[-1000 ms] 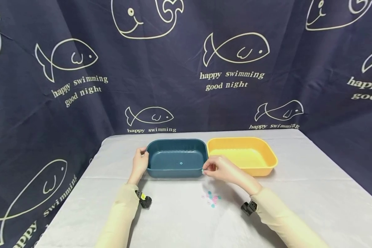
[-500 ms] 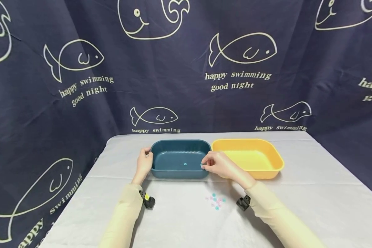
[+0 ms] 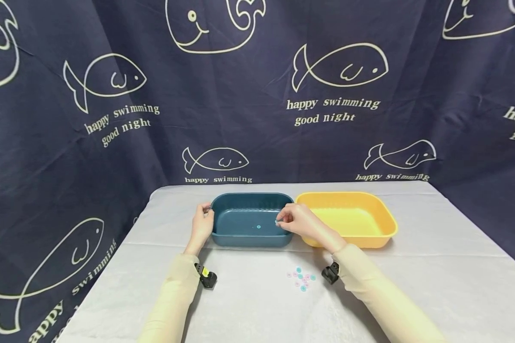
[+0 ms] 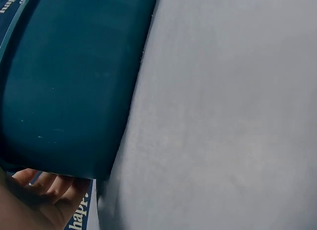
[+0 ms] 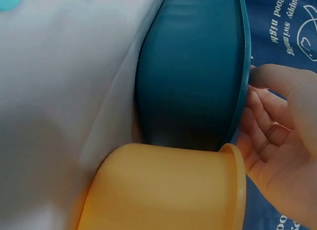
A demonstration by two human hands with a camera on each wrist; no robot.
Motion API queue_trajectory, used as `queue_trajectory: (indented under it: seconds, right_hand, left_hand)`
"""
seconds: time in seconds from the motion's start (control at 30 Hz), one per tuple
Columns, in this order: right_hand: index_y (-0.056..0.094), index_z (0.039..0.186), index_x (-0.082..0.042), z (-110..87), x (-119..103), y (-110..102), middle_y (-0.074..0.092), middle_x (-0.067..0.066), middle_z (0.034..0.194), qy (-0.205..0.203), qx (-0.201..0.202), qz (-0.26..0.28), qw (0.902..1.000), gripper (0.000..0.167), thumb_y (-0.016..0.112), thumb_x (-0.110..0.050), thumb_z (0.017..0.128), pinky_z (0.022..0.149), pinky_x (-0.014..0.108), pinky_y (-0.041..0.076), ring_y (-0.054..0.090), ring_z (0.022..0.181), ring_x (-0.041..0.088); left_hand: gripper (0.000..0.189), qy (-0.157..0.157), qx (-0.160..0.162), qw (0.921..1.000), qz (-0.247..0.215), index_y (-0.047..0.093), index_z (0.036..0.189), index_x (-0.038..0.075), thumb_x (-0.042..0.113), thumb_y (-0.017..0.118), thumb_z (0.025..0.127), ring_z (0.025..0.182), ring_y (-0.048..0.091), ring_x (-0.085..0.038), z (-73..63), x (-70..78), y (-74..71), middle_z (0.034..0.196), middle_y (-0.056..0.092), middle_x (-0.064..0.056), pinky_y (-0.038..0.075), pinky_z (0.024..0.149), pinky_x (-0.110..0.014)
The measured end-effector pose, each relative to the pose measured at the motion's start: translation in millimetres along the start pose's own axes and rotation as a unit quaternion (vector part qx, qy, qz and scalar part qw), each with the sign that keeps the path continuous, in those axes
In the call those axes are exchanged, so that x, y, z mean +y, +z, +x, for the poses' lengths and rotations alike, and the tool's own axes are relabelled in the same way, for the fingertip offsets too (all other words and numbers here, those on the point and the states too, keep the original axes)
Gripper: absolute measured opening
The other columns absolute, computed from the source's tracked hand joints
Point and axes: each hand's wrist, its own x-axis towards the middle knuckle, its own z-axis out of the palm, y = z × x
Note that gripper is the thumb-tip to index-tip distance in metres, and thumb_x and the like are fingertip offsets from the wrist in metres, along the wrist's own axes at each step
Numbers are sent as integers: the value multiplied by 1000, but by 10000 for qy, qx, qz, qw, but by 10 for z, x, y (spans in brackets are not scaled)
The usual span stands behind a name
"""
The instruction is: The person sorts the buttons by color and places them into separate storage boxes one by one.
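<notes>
My left hand [image 3: 202,224] holds the left end of a dark blue rectangular bin [image 3: 251,241]; in the left wrist view its curled fingers [image 4: 55,185] lie against the end wall. My right hand [image 3: 302,221] is over the bin's right end, thumb and forefinger pinching a small light-blue button [image 3: 277,223]. The bin wall hides that button in the right wrist view. Another blue button [image 3: 259,227] lies on the bin floor. On the table in front, several small pink and blue buttons [image 3: 303,288] lie in a loose cluster.
A yellow bin [image 3: 347,242] of like shape stands right beside the blue one, under my right forearm. Both are on a table with a pale cloth [image 3: 249,305]. A navy curtain [image 3: 257,119] with fish prints hangs behind the table.
My right hand has moved left and slightly up, from the blue bin's front right corner to over its inside, still pinching the button. My left hand stays on the bin's left end.
</notes>
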Motion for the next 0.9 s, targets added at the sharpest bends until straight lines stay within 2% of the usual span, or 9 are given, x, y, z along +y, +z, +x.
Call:
queue_trajectory:
  seconds: [0.47, 0.73, 0.9]
  right_hand:
    - [72, 88, -5, 133, -7, 114, 61, 0, 76, 186, -354, -122, 9991, 8, 70, -10, 82, 61, 20, 48, 56, 66, 7]
    - [72, 87, -6, 197, 15, 196, 64, 0, 77, 228, -368, -285, 9987, 8, 71, -12, 82, 62, 22, 49, 59, 66, 9]
    - [73, 88, -8, 247, 23, 229, 64, 0, 79, 387, -456, -357, 9976, 8, 71, -13, 82, 64, 23, 50, 61, 70, 10]
  left_hand:
    - [37, -27, -6, 10000, -51, 41, 132, 0, 12, 38, 97, 123, 43, -37, -5, -1, -2, 128, 48, -24, 37, 102, -50]
    - [37, -5, 19, 10000, 0, 41, 131, -1, 12, 38, 97, 121, 45, -37, -21, 2, 5, 127, 48, -24, 38, 100, -50]
    - [37, 42, 30, 10000, 4, 41, 131, -2, 12, 38, 97, 121, 45, -37, -22, 2, 10, 126, 49, -24, 38, 100, -50]
